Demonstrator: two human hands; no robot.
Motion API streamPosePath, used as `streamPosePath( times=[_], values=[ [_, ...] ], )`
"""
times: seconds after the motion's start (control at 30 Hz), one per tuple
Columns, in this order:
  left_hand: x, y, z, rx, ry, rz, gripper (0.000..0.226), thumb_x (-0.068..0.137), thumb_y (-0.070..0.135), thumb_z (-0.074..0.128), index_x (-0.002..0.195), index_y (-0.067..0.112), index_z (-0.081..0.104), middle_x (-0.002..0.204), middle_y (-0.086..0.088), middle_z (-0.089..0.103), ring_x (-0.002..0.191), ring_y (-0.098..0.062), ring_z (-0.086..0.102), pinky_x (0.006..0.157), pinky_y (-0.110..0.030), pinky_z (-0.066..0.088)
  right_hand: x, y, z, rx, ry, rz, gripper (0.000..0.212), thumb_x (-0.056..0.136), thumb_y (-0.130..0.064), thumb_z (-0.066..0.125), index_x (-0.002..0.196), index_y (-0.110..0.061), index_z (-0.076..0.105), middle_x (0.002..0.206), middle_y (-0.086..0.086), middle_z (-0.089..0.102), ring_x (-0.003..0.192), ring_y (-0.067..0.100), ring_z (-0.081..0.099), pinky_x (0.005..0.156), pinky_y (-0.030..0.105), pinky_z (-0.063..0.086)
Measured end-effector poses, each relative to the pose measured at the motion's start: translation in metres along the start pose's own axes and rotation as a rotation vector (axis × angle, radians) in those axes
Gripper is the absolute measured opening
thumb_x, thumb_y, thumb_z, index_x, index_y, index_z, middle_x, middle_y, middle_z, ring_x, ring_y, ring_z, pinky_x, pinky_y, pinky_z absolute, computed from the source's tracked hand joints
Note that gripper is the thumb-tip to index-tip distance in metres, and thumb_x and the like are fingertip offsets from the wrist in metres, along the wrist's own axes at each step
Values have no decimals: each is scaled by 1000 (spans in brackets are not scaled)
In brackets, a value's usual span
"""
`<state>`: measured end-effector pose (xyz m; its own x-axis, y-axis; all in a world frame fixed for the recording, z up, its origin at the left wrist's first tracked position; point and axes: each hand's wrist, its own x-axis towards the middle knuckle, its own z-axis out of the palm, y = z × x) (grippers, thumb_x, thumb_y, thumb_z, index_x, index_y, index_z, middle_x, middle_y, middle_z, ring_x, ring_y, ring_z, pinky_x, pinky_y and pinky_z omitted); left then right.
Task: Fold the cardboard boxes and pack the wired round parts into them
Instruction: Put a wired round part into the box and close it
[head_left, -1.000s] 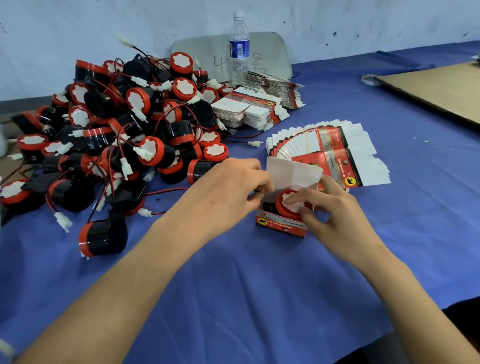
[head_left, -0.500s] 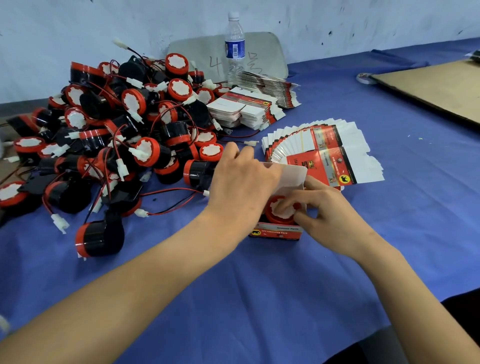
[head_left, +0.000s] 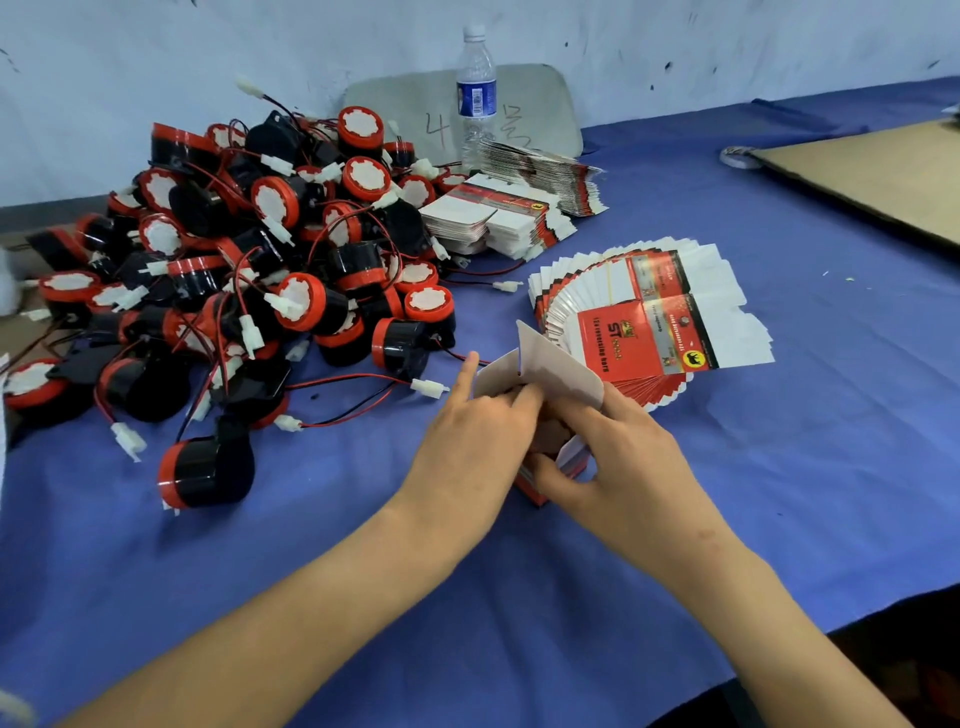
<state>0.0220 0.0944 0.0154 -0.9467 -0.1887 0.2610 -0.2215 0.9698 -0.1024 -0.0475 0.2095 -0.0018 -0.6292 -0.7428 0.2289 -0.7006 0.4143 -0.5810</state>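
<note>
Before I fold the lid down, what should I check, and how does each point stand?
1. Box standing on the table: ok.
2. Both hands on the box: ok, left hand and right hand hold it from either side.
3. Flaps free to fold: ok, they are raised and white side shows.
4. Part seated inside: cannot tell, the hands hide the opening.
5. Wire tucked in: cannot tell, for the same reason.
6. Next flat boxes close by: ok, fanned just beyond the right hand.
</note>
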Motion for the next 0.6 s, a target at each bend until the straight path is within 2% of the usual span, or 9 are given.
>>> streamPosePath(
  times=[0.03,0.07,0.13,0.2,0.33,0.4,0.47,0.53,0.6],
  values=[
    [1,-2,0,-50,38,1,40,60,0,78,97,13,72,69,1,66,81,-25,69,102,-37,43,1,0,0,6,-11,7,33,78,-35,56,108,-24,66,102,3,58,93,23,54,80,33,47],
    [1,-4,-2,-61,-17,-28,35,64,-1,76,95,16,71,69,1,64,75,-24,66,107,-36,39,1,1,-1,17,-18,13,34,78,-34,58,111,-27,66,101,1,59,92,21,55,81,32,48],
    [2,-7,1,-21,-119,-66,31,86,4,55,111,21,62,88,5,64,84,-20,59,119,-37,10,3,2,-4,22,-28,22,36,77,-33,63,114,-31,65,98,-2,61,89,17,57,80,30,49],
    [5,-8,2,14,-149,-83,32,91,6,46,115,23,58,102,4,65,94,-20,58,119,-39,3,5,1,-6,14,-49,29,38,76,-34,65,114,-33,65,96,-4,62,87,15,59,80,31,50],
    [10,-14,4,-62,-137,-135,31,94,6,44,106,24,65,95,1,66,82,-24,45,114,-33,19,8,-1,-9,19,-107,42,42,74,-37,61,115,-35,64,99,-3,62,90,16,60,82,32,50],
    [13,-18,5,-91,-163,-176,31,96,6,45,110,23,66,100,-2,67,102,-29,51,111,-34,31,9,-1,-10,-1,-132,38,43,76,-36,61,119,-36,62,101,-1,62,91,17,59,82,31,50],
    [14,-15,1,-30,-196,-178,30,94,2,44,110,18,65,101,-6,66,109,-31,51,110,-34,29,12,-2,-10,-34,-155,27,41,77,-36,61,118,-39,61,101,-1,62,90,17,56,79,28,49],
    [14,-10,-4,18,-232,-165,25,91,-3,45,101,14,60,94,-8,58,88,-27,52,98,-34,35,14,-4,-9,-83,-201,18,35,78,-36,60,113,-39,59,97,-1,63,87,17,54,72,26,48],
    [20,-11,-9,25,-255,-143,19,89,-5,47,83,13,48,75,-3,41,75,-25,50,75,-35,38,16,-5,-9,-125,-223,12,29,79,-35,60,108,-34,60,91,-2,66,82,17,55,67,26,47]
  ],
)
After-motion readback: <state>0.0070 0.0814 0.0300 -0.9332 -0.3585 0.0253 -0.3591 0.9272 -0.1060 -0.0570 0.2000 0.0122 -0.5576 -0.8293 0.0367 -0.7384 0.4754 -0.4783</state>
